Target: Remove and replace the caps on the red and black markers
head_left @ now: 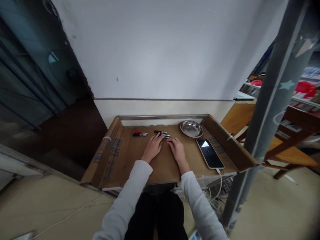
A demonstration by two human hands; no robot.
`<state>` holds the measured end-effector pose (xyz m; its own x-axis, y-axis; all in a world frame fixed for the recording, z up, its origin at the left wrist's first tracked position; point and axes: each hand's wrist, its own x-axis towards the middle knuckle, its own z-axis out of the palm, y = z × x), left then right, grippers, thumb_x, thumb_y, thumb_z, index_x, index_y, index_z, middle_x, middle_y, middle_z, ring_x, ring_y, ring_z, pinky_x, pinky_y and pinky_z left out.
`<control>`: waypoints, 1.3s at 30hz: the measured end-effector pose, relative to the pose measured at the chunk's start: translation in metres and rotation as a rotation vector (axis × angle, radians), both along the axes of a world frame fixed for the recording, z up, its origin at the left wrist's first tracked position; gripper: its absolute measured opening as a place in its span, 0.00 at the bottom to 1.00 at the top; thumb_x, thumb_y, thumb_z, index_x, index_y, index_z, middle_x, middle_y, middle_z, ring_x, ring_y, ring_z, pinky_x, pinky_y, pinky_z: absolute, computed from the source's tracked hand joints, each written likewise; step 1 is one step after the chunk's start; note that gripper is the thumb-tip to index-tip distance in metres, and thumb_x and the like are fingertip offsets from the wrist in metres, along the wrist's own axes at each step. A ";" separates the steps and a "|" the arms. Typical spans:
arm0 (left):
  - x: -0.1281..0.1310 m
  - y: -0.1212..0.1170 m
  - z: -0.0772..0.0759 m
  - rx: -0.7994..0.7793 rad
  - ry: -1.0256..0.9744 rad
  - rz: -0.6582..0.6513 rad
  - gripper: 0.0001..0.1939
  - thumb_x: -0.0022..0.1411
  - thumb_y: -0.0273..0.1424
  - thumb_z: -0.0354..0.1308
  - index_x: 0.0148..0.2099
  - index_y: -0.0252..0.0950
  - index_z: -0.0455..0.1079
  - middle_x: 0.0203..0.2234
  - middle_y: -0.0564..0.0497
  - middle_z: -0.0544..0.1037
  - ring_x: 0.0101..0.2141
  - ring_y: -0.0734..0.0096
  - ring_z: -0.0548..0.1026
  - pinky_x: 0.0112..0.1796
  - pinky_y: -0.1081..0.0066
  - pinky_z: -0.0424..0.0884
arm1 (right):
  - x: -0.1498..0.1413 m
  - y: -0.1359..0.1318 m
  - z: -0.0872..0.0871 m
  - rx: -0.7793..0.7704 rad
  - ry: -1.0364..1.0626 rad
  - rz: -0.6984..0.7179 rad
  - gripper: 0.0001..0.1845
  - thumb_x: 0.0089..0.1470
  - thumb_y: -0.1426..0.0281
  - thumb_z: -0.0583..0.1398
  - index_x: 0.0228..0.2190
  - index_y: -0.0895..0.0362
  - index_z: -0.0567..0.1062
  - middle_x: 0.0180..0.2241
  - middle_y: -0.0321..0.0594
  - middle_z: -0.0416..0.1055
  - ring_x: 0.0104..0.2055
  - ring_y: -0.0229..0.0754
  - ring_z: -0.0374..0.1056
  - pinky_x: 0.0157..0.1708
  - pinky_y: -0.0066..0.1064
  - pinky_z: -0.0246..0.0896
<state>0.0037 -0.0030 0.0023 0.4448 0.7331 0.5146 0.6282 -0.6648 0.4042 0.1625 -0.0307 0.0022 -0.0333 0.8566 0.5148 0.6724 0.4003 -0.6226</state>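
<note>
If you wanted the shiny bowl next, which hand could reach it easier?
Probably the right hand: the metal bowl sits on that side, nearer to it. The left hand is farther away, by the black markers, and would likely reach past the right.

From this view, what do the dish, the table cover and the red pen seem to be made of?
Dish: shiny metal, perhaps steel, by its reflections.
Table cover: matte cardboard, by its brown, printed surface.
Red pen: perhaps plastic, by its bright colour; finish unclear.
</note>
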 end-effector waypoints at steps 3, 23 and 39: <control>0.000 -0.002 0.002 0.027 0.110 0.017 0.18 0.64 0.31 0.46 0.56 0.40 0.60 0.50 0.48 0.69 0.54 0.65 0.62 0.52 0.62 0.57 | 0.004 -0.003 -0.001 0.002 -0.021 -0.109 0.11 0.57 0.67 0.52 0.37 0.54 0.74 0.37 0.41 0.73 0.39 0.41 0.67 0.41 0.31 0.59; -0.010 -0.008 0.001 0.053 -0.060 0.108 0.13 0.64 0.35 0.46 0.47 0.41 0.67 0.39 0.50 0.71 0.41 0.69 0.69 0.43 0.67 0.63 | -0.017 -0.010 0.004 0.087 -0.185 0.185 0.32 0.56 0.73 0.48 0.60 0.60 0.45 0.58 0.47 0.55 0.58 0.41 0.53 0.54 0.35 0.53; -0.033 0.000 -0.005 0.014 -0.094 0.553 0.18 0.59 0.19 0.43 0.47 0.36 0.67 0.43 0.44 0.70 0.43 0.63 0.68 0.44 0.63 0.64 | -0.008 0.006 -0.003 -0.008 -0.496 -0.287 0.17 0.56 0.72 0.50 0.47 0.53 0.68 0.48 0.48 0.61 0.48 0.48 0.56 0.44 0.39 0.53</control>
